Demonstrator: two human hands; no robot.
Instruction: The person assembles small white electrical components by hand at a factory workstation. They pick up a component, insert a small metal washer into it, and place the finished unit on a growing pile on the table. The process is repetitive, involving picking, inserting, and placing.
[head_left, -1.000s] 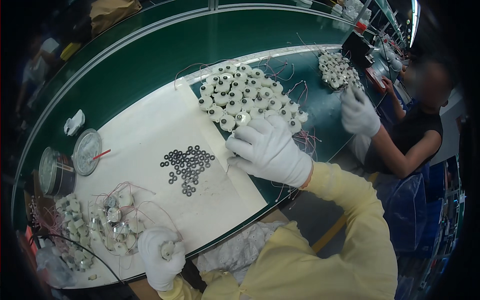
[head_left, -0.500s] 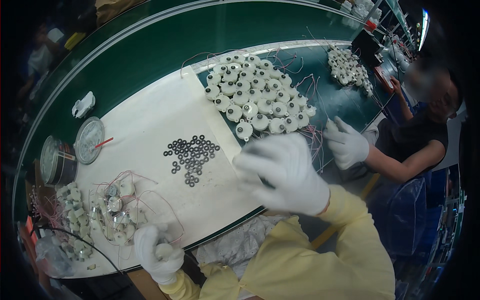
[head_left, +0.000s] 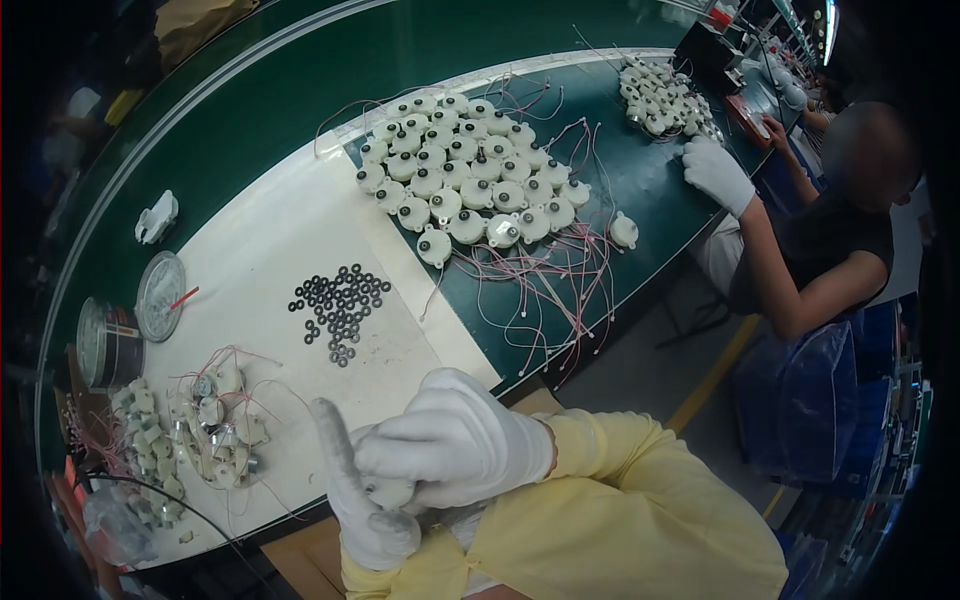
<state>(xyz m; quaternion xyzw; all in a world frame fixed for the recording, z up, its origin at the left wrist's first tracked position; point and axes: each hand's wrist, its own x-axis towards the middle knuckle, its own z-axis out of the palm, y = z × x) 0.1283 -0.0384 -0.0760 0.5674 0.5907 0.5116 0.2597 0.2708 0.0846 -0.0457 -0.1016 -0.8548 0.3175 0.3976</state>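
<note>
In front of my body, my two gloved hands meet over a small round whitish motor (head_left: 388, 490), partly hidden by their fingers. My left hand (head_left: 365, 510) is closed around its underside, with one finger stretched upward. From the right, my right hand (head_left: 455, 440) curls its fingers over the same piece; its fingertips are partly hidden. Beyond my hands, many small black rings (head_left: 340, 305) lie loose on the white sheet (head_left: 275, 400). Farther right, rows of round white motors (head_left: 465, 185) with dark tops stand on the green mat (head_left: 625, 285), their pink and white wires (head_left: 540, 290) trailing toward me.
A heap of motors with wires (head_left: 215, 425) lies at left, beside a tub (head_left: 105, 345) and a round lid (head_left: 160, 297). One motor (head_left: 624, 231) sits apart on the mat. At right, a co-worker's gloved hand (head_left: 718, 175) is near another motor pile (head_left: 665, 95).
My right hand has come back from beside the motor rows to my left hand. The co-worker's gloved hand has drawn away, and a lone motor shows right of the wires. The view has shifted.
</note>
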